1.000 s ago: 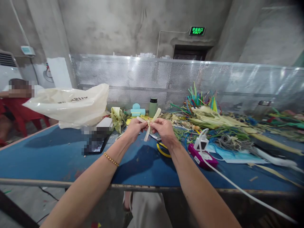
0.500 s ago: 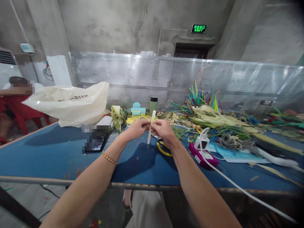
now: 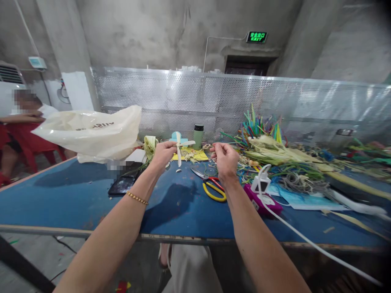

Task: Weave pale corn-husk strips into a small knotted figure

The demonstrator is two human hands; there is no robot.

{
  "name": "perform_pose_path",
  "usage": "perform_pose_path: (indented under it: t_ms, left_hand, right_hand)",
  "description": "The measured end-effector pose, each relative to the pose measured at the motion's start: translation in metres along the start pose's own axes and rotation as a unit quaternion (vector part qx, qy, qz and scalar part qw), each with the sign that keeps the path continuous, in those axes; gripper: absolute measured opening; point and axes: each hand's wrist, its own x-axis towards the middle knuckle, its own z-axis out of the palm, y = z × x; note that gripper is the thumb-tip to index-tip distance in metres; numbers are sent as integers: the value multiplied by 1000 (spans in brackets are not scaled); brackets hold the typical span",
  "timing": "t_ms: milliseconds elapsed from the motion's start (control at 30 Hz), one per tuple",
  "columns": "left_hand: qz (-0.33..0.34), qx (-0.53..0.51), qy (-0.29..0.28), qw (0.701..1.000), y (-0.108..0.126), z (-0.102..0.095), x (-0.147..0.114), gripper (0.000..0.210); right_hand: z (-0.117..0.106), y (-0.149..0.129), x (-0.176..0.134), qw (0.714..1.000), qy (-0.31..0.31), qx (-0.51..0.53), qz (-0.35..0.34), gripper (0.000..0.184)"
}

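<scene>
My left hand (image 3: 164,154) pinches a small cross of pale, flat plant strips (image 3: 179,151) above the blue table, with the arms of the cross sticking out past the fingertips. To its right, my right hand (image 3: 226,158) is raised with thumb and fingers drawn together. Whatever those fingers may hold is too small to make out. Below and between the hands lie scissors (image 3: 207,178) with red and yellow handles, their blades pointing left.
A green bottle (image 3: 198,136) stands at the back. Pale husks (image 3: 271,148) and coloured strands pile up on the right. A purple power block (image 3: 262,199) with a white cable sits beside my right forearm. On the left are a phone (image 3: 122,185) and a large cream bag (image 3: 91,132).
The hands have moved apart, the right hand off the strips and rightward, the left slightly left with them. The strips now show as a cross, and the scissors are more exposed.
</scene>
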Motion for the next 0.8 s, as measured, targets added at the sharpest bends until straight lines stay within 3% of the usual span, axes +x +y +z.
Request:
perform_pose_path:
  t_ms: [67,167,267,367,567,800]
  left_hand:
    - [-12,14,-46,999,-1,6,-5,19]
    - [-29,29,-120,992,-5,16,-10,22]
    - [-10,74,-141,987,-10,19,-11,19]
    - [0,97,-149,984,-13,18,-10,15]
    - [-25,34,-187,981,-10,15,-11,16]
    - [-27,9,-178,984,-12,18,-12,32]
  right_hand:
    - [1,1,-1,998,-29,-39,-30,36]
    - [5,0,-8,983,-147,-97,-44,34]
    - [9,0,-14,962,-239,-125,-40,21]
    - [11,4,-16,956,-246,-150,-54,11]
    - [10,3,-17,948,-242,-186,-86,13]
    - [10,-1,-19,944,-245,-183,-127,11]
